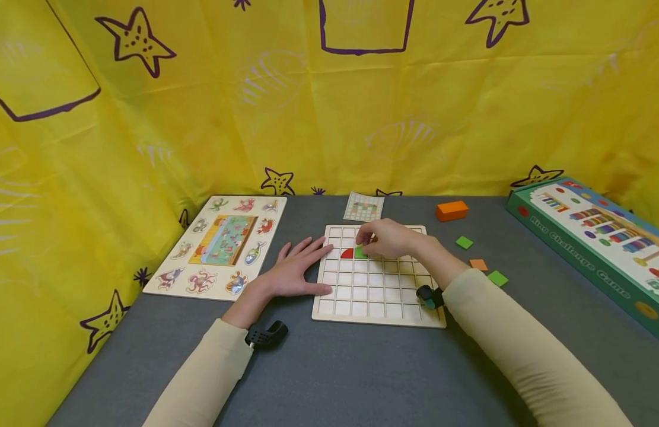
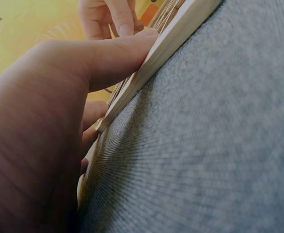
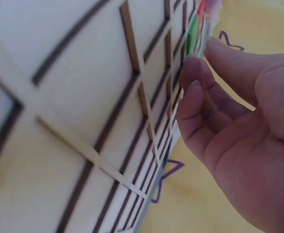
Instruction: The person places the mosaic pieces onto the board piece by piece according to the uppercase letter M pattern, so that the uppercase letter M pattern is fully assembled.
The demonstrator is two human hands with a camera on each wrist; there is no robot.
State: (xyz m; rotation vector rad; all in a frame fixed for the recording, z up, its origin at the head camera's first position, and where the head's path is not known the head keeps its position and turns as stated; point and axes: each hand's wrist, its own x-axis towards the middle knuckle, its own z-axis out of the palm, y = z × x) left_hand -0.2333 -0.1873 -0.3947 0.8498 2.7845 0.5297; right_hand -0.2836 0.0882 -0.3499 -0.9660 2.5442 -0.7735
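The left forearm enters from the near left and slants far and right; the right forearm reaches from the near right toward far left. Both wear pale sleeves, with bare wrists beyond the cuffs. The left hand is palm-down, fingers straight and spread toward the far right, its thumb stretched rightward, well apart from them. The right hand sits farther and to the right, its fingers bent, its thumb extended toward the index fingertip. The hands are apart.
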